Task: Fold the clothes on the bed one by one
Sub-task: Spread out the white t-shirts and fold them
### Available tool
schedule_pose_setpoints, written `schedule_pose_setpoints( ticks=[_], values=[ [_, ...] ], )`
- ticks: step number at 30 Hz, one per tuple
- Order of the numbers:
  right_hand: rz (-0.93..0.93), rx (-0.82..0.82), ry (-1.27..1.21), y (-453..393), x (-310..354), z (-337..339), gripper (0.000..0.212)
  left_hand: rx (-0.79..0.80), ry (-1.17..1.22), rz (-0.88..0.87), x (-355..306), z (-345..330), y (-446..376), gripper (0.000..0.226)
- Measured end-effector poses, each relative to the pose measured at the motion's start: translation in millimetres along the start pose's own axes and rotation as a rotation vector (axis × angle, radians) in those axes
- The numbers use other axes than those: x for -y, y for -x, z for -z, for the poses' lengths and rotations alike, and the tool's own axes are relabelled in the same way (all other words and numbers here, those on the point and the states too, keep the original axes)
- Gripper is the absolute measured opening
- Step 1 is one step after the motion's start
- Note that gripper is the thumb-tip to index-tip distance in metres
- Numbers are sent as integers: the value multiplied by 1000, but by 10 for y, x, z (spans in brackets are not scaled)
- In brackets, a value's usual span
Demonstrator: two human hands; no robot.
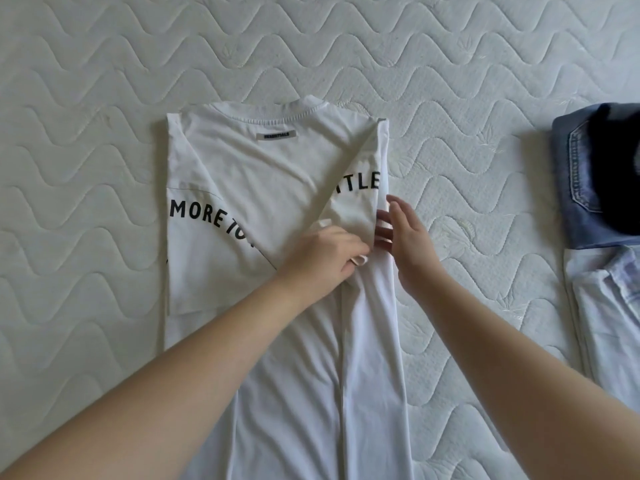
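A white printed T-shirt (pixel 277 209) lies flat on the quilted mattress (pixel 104 98), collar far, hem near, long axis running near to far. It looks light, soft and limp, best held at edges. The left hand (pixel 322 258) pinches the folded sleeve; the right hand (pixel 405 237) rests straight fingers on the shirt's right edge.

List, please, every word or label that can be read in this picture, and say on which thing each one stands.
"MORE TO": black print on the left half of the white T-shirt; the left hand hides what follows.
"TTLE": black print on the folded-in right sleeve; its beginning is hidden in the fold.
Grey tag below the collar: seems to read "ESSENTIALS", but too small to be sure.
Folded denim at the right: no text visible.
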State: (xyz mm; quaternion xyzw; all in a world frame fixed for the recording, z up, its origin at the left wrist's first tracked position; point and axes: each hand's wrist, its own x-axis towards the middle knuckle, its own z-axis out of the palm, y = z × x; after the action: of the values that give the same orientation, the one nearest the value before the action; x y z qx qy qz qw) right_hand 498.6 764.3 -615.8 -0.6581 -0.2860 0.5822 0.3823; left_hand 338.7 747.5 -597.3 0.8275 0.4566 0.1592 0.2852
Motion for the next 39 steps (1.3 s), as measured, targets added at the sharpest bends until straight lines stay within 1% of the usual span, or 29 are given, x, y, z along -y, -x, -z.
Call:
schedule_pose_setpoints(
  ticks=[2,4,7,10,12,14,15,17,18,20,21,23,24,25,26,28,30,32,34,37,39],
  values=[
    [31,28,73,-100,31,12,33,66,-53,-20,-30,-98,10,23],
    [46,51,172,-173,62,11,36,114,-56,11,-53,-178,6,27],
    [55,44,342,-244,94,-4,37,104,-10,93,-97,-248,18,32],
    [66,26,479,-309,116,-7,40,59,-24,43,-145,-316,26,26],
    [96,26,554,-340,118,9,41,94,-24,20,-147,-368,9,30],
    [182,26,748,-366,111,33,42,180,12,-1,-125,-413,17,40],
    [225,20,870,-377,107,47,42,197,27,-32,-119,-416,40,44],
    [274,-42,1097,-397,99,81,43,160,18,-114,-87,-392,126,48],
    [292,-98,1163,-408,96,95,44,93,-10,-134,-45,-371,177,48],
    [349,-183,1186,-418,91,90,47,-85,-85,-97,82,-304,291,43],
    [401,-187,1172,-411,84,56,49,-166,-124,-40,155,-262,352,41],
    [524,-144,1151,-378,48,-63,51,-271,-184,148,291,-186,472,44],
    [577,-109,1158,-355,7,-131,52,-276,-204,254,343,-164,529,49],
    [620,-66,1180,-335,-50,-197,54,-242,-224,338,378,-154,577,55],
    [649,-20,1215,-321,-120,-246,56,-185,-249,384,399,-158,614,63],
    [639,65,1318,-322,-279,-266,59,-76,-303,403,406,-188,654,75],
    [618,101,1415,-364,-405,-203,61,-42,-364,406,380,-223,655,74],
    [649,106,1455,-409,-455,-145,62,-63,-372,409,326,-268,635,65],
    [660,118,1469,-427,-453,-123,63,-118,-309,384,261,-299,627,58],
    [660,77,1464,-359,-416,-118,64,-197,-176,310,219,-297,637,53],
    [706,56,1446,-217,-439,-115,63,-220,-117,275,242,-307,660,50]
  ],
)
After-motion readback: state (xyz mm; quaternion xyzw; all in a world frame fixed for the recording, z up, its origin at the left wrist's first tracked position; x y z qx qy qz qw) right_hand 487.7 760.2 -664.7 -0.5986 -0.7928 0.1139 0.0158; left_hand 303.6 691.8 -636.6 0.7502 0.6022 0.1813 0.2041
